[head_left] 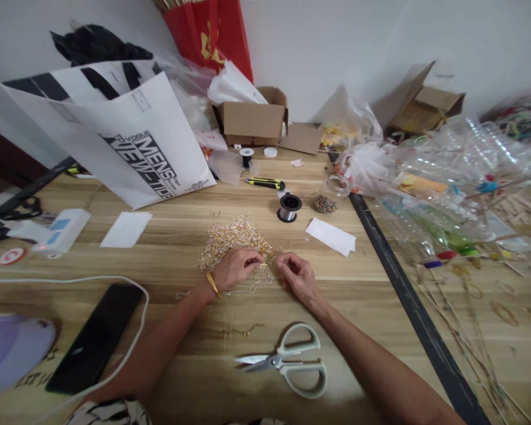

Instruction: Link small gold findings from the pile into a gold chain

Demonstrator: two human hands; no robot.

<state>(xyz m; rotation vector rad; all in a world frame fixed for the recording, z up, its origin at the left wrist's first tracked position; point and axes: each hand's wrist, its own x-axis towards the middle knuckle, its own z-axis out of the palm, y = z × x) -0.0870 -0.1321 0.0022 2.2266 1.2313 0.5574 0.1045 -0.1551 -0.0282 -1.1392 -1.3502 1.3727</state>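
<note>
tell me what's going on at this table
A person has both hands at a pile of tiny gold and clear bits. The left hand is at its near edge, the right hand just right of it, fingers curled; what they hold is too small to tell. Scissors lie nearer the person, a spool beyond the hands.

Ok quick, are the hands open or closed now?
Left hand: closed in a pinch; anything held is too small to tell.
Right hand: curled closed; can't tell if holding anything.
</note>
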